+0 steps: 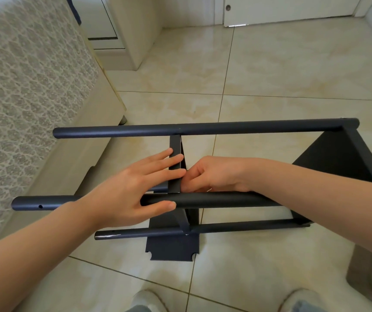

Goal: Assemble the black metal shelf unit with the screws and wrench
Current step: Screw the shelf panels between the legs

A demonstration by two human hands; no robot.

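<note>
Black metal shelf unit (203, 128) lying on its side, mid-floor (270, 75). Left hand (131, 188): fingers straight, flat against the middle panel (175, 145), thumb on the near tube (214, 199). Right hand (214, 174): fingers curled at the panel's edge; whether they grip anything cannot be told.

Home interior: patterned bed cover (23, 86), glossy cream floor tiles (281, 70), white door (281, 10), cream cabinet (135, 30).

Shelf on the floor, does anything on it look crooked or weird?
Yes. The shelf unit lies on its side, and its middle panel seems to lean instead of standing square to the poles. A flat panel lies loose on the floor tiles beneath.
</note>
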